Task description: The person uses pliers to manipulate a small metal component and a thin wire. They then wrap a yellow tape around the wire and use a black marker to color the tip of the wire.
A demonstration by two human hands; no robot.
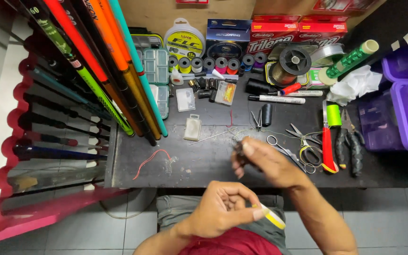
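Your left hand (220, 208) pinches a small yellow-and-white spool (273, 218) low over your lap, thumb and forefinger shut on its rim so it can turn toward the other hand. Your right hand (260, 158) hovers above the front edge of the dark bench (199, 163), fingers closed on a small dark item, possibly a swivel or hook; motion blur hides it. Just right of that hand lie scissors (284, 148), a red-handled tool (327, 146) and pliers (350, 146), all within reach. Line spools (216, 63) stand at the back, and fishing rods (95, 66) lean in a rack at left.
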